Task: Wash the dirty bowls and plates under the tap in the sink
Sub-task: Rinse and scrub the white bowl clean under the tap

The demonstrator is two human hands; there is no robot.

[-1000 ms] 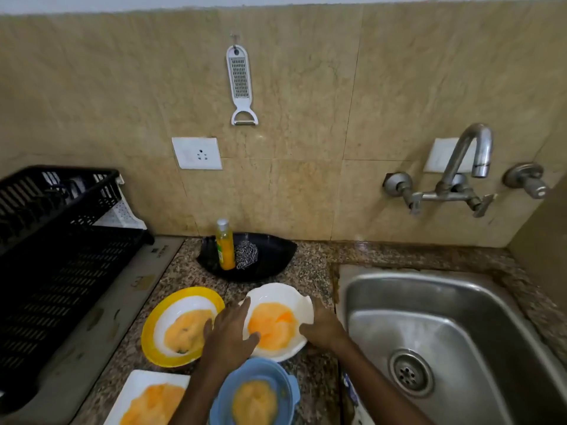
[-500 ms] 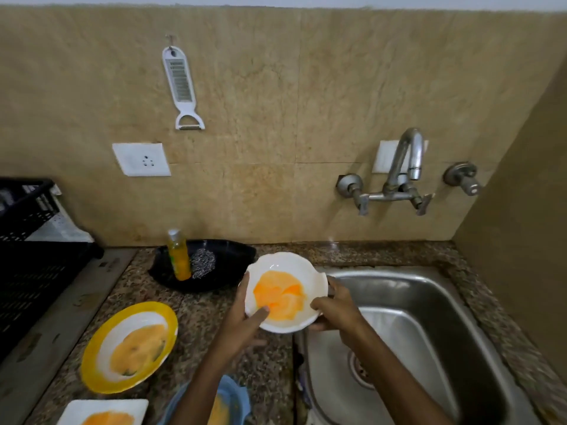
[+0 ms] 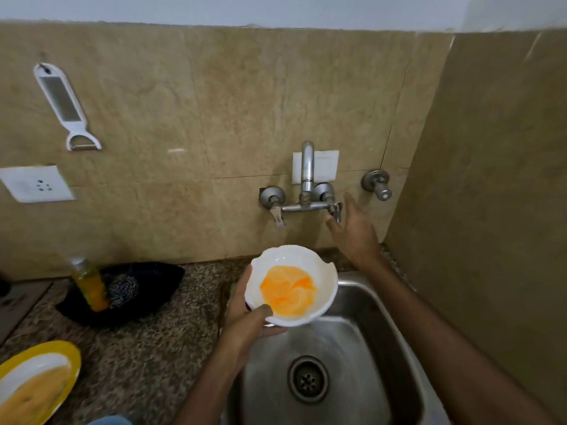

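The left hand (image 3: 248,320) holds the white bowl (image 3: 291,285) by its near rim, thumb on the inside edge and fingers (image 3: 270,331) curled under it. The bowl is over the back left corner of the sink (image 3: 362,342), and it has orange mess in the bottom. The right hand (image 3: 356,233) is spread wide and holds nothing; it is right by the right handle of the tap (image 3: 306,185), maybe just touching it. No water is running yet. I think the step now is to turn the water on. It would be good to turn the handle slowly so the water does not splash, and to move the bowl under the spout and tip it a little so the mess runs down to the drain (image 3: 307,378). On the speckled surface (image 3: 138,348) to the left sits a yellow plate (image 3: 36,381), dirty too. Farther back is a black dish (image 3: 147,289) with a soap bottle (image 3: 90,285) and a metal scrubber (image 3: 122,289). On the tan wall hang a white grater (image 3: 64,105) and a wall socket (image 3: 36,184).
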